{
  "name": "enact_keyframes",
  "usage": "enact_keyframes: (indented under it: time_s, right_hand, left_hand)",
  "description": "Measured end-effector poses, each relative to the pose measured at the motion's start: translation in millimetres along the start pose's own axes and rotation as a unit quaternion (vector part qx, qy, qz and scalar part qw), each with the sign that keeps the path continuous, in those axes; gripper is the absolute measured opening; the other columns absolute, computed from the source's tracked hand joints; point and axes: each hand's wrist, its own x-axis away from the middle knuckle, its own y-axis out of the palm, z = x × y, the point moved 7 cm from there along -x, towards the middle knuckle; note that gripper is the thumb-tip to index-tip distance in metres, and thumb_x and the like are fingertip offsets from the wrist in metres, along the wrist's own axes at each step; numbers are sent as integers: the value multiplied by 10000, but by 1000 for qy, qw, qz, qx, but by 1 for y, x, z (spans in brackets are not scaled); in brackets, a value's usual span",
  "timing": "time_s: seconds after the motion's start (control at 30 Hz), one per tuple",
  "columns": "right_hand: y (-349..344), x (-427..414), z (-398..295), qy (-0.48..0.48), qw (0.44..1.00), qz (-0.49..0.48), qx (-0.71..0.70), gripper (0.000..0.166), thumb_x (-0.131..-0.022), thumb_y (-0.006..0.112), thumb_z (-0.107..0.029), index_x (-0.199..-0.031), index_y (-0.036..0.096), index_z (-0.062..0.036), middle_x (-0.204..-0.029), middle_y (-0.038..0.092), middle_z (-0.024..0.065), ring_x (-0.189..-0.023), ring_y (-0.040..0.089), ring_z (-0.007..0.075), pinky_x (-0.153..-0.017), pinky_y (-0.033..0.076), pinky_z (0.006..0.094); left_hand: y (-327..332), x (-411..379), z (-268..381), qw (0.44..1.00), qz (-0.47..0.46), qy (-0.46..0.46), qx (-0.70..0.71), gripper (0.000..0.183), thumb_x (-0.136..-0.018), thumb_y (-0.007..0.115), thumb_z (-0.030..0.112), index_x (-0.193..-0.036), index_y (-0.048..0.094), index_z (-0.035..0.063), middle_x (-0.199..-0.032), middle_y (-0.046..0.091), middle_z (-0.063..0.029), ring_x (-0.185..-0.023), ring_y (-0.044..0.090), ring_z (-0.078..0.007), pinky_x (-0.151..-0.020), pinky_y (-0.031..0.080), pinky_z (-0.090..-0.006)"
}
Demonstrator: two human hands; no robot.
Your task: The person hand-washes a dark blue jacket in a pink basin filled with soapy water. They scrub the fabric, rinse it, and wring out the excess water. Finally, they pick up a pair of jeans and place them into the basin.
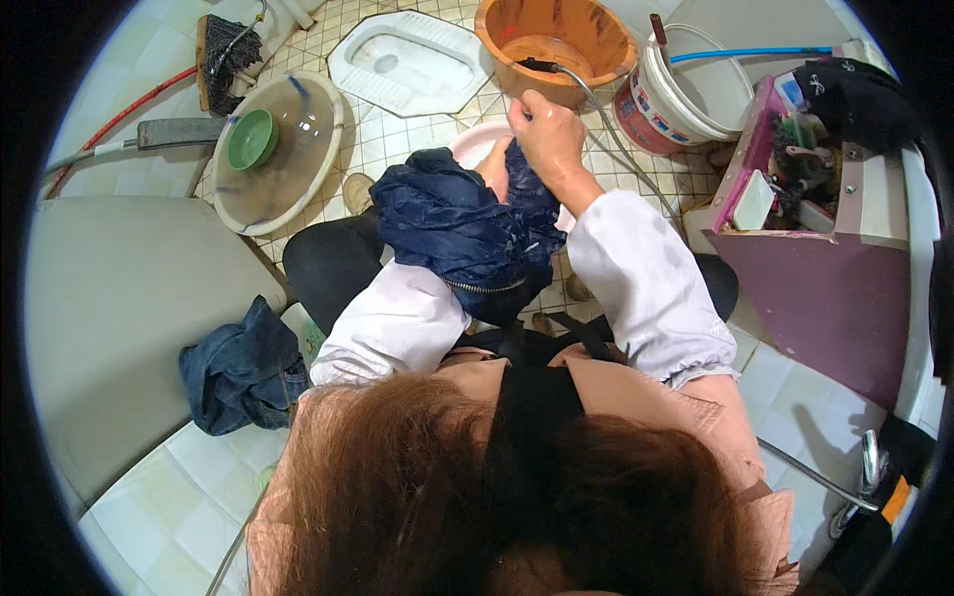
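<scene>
A dark navy garment with a metal zipper is bunched up before me, draped over my left forearm. My left hand is partly covered by the cloth, its visible fingers lying against the fabric; the rest of its grip is hidden. My right hand is closed into a fist just above the navy cloth at the right, and something small and dark shows between its fingers. Beneath both hands is a pink basin, mostly covered by the garment and my hands. White sleeve covers are on both forearms.
A wooden tub with a shower head stands ahead, beside a white bucket. The squat toilet lies forward. At left are a large basin of murky water holding a green bowl, and a denim garment.
</scene>
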Motion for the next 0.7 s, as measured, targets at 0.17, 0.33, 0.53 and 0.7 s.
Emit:
enact_keyframes:
  time_s: [0.17,0.33,0.53,0.7]
  right_hand:
    - [1,56,-61,-125,984,-103,-72,91,-728,553,-183,-747,593,-103,-619,571,137,-567,559,349,-506,427,426]
    - [17,3,12,60,992,-106,-6,162,-736,525,-228,-693,611,-97,-701,611,153,-681,603,327,-565,444,446]
    - [27,30,-37,-73,981,-173,58,153,-718,537,-207,-644,615,-99,-674,616,137,-618,622,284,-513,464,436]
    - [16,24,-24,-72,992,-96,46,144,-708,551,-214,-629,608,-108,-604,600,98,-544,605,261,-463,459,407]
  left_hand:
    - [-2,26,27,957,31,219,-186,517,-753,618,156,-1212,424,17,-1091,538,-56,-1022,490,-178,-912,347,-268]
    - [3,21,34,954,-165,234,-85,589,-742,641,186,-1244,386,12,-1129,510,-69,-1049,471,-192,-929,337,-287]
    - [7,34,40,971,-169,165,-37,536,-777,596,209,-1236,400,13,-1131,516,-85,-1038,489,-205,-914,362,-307]
    - [12,38,44,972,-181,151,-16,497,-805,558,228,-1229,411,14,-1132,521,-99,-1029,504,-216,-902,382,-323]
